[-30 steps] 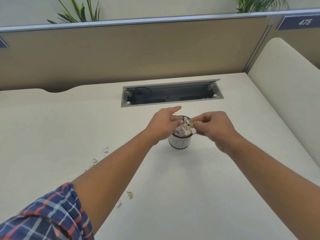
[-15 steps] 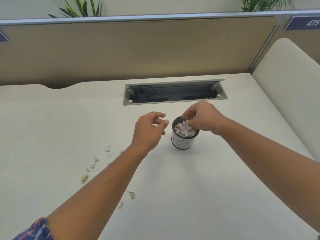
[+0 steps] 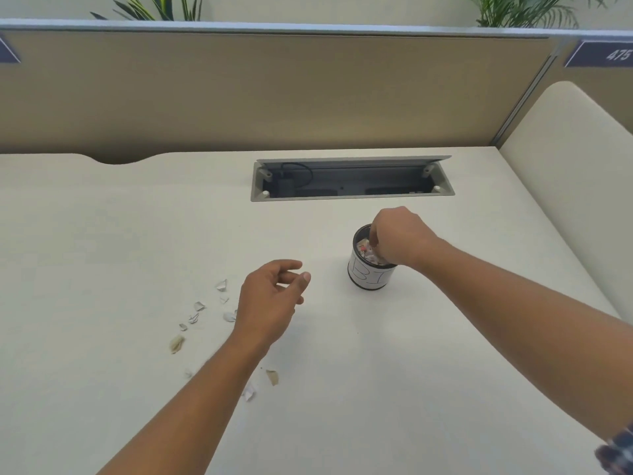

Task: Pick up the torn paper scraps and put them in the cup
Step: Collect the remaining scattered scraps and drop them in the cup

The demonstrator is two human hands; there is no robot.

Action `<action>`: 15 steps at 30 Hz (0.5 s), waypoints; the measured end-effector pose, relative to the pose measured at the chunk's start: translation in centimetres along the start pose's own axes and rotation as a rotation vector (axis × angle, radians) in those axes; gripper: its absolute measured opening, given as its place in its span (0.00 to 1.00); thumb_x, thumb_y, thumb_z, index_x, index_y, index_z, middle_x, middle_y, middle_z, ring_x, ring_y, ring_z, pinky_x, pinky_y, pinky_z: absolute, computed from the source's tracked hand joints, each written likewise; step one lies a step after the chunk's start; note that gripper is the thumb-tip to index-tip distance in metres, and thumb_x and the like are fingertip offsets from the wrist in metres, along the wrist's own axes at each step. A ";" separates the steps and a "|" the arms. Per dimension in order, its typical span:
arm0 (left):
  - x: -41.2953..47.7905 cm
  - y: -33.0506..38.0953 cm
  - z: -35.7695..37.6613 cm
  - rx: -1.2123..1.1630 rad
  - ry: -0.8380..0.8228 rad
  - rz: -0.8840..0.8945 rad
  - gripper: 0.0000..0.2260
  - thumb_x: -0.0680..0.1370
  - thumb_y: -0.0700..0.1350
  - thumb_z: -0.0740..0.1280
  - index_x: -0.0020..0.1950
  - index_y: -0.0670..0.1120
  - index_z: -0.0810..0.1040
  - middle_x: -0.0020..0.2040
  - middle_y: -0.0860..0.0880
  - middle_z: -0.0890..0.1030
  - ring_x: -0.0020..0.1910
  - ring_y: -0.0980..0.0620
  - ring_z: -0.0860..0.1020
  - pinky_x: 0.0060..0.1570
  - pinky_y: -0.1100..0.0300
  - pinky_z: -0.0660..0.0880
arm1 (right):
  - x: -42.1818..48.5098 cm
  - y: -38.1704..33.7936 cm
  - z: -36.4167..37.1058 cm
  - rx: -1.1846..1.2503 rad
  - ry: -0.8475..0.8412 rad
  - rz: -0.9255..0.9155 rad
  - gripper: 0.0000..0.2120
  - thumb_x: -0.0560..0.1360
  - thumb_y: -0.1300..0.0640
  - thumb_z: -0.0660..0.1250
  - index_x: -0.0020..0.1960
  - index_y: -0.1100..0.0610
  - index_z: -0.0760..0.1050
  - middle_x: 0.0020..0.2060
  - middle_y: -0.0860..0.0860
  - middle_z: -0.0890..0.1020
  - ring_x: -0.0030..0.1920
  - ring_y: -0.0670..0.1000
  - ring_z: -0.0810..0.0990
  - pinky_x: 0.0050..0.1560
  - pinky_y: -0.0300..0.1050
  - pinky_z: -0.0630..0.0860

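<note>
A small cup with a white label and black rim stands on the cream desk, filled with torn paper. My right hand sits over its mouth, fingertips pressed down into the paper inside. My left hand hovers above the desk left of the cup, fingers loosely apart and holding nothing. Several torn paper scraps lie scattered on the desk just left of that hand. Two more scraps lie beside my left forearm.
An open cable tray is sunk into the desk behind the cup. A tan partition closes off the far edge, and a cream padded panel borders the right side.
My left hand has moved away from the cup, leftwards and towards me, nearer the scattered scraps. My right hand has pushed its fingers deeper into the cup.
</note>
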State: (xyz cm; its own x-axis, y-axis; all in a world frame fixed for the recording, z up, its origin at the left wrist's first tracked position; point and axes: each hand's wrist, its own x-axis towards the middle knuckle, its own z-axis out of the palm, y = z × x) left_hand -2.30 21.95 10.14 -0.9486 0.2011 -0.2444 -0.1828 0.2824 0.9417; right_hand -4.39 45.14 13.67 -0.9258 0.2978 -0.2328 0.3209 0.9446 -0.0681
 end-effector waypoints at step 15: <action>-3.6 -5.6 -9.9 -0.001 0.132 -0.074 0.06 0.76 0.43 0.70 0.50 0.53 0.82 0.43 0.51 0.84 0.35 0.55 0.82 0.32 0.59 0.76 | -1.6 -1.9 -3.4 0.068 0.139 0.014 0.12 0.70 0.66 0.65 0.41 0.50 0.80 0.45 0.53 0.83 0.44 0.56 0.80 0.43 0.47 0.79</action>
State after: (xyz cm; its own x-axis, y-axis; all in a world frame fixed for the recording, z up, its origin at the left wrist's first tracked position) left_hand -0.41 10.39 8.00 -0.9583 0.0547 -0.2805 -0.2534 0.2911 0.9225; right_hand -4.20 43.38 17.51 -0.9383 0.3318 -0.0979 0.3427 0.9301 -0.1323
